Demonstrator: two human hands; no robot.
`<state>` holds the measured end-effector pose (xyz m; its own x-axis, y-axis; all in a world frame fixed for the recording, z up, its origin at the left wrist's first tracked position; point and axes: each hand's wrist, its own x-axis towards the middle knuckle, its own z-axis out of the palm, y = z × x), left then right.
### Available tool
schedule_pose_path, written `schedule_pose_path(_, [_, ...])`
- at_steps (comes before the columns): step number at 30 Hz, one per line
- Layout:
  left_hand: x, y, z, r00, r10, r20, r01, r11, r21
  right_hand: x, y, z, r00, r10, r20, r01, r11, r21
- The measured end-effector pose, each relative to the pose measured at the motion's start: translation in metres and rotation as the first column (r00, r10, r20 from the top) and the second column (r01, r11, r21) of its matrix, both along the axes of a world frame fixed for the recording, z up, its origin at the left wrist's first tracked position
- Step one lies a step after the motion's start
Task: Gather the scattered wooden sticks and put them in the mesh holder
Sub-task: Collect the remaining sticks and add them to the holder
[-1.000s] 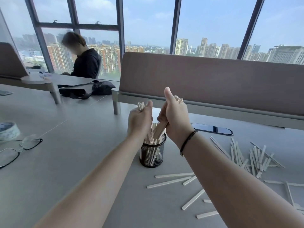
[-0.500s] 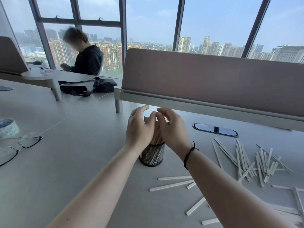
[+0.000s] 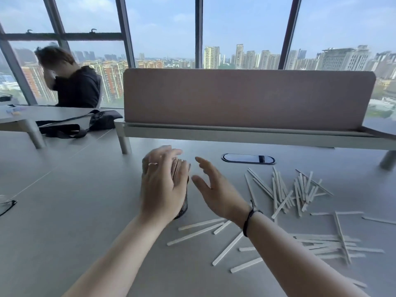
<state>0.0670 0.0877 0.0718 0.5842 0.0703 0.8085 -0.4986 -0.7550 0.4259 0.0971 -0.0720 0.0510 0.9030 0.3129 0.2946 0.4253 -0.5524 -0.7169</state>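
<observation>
the mesh holder (image 3: pixel 183 207) is seen standing on the grey desk (image 3: pixel 64 211), mostly hidden behind the left hand (image 3: pixel 164 189), with only a dark strip of its wall showing at the hand's right edge. a bunch of stick tops (image 3: pixel 177 168) is glimpsed above it, blurred. the left hand's fingers are spread flat against that bunch, pressing rather than gripping, and a ring is worn on one finger. the right hand (image 3: pixel 216 189) is held just beside the holder, apart from it, fingers loose and parted, nothing held.

plenty of work is left: scattered wooden sticks (image 3: pixel 199 232) are strewn in front of the holder, a tangled pile (image 3: pixel 287 189) is lying further right, and another heap (image 3: pixel 334 245) is seen past the right forearm.

these sticks are judged to be light, thin, stiff and smooth, so they would slide flat on the desk and be awkward to pinch singly. they are probably best swept together, squared up, and gripped round the middle as a bundle. the holder looks light too, so it may be tipped by a loaded push and is best steadied.
</observation>
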Motion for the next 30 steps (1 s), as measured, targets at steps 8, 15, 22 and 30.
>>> schedule_pose_path(8, [-0.058, -0.071, -0.06, 0.689, -0.045, -0.723, 0.553, 0.678, 0.485, -0.078, -0.145, -0.028, 0.976, -0.146, 0.159, 0.207, 0.848, -0.488])
schedule_pose_path(15, [-0.048, -0.099, -0.065, 0.626, 0.007, -0.78, 0.486, 0.779, 0.397, -0.12, -0.235, -0.029, 0.873, -0.48, 0.083, 0.429, 0.677, -0.598])
schedule_pose_path(22, [-0.037, -0.132, -0.068, 0.647, -0.134, -0.75, 0.513, 0.805, 0.298, -0.122, -0.252, -0.041, 0.855, -0.511, -0.083, 0.358, 0.7, -0.618])
schedule_pose_path(30, [-0.034, -0.175, -0.069, 0.639, -0.258, -0.724, 0.619, 0.732, 0.285, -0.118, -0.215, -0.049, 0.905, -0.425, 0.032, 0.373, 0.753, -0.542])
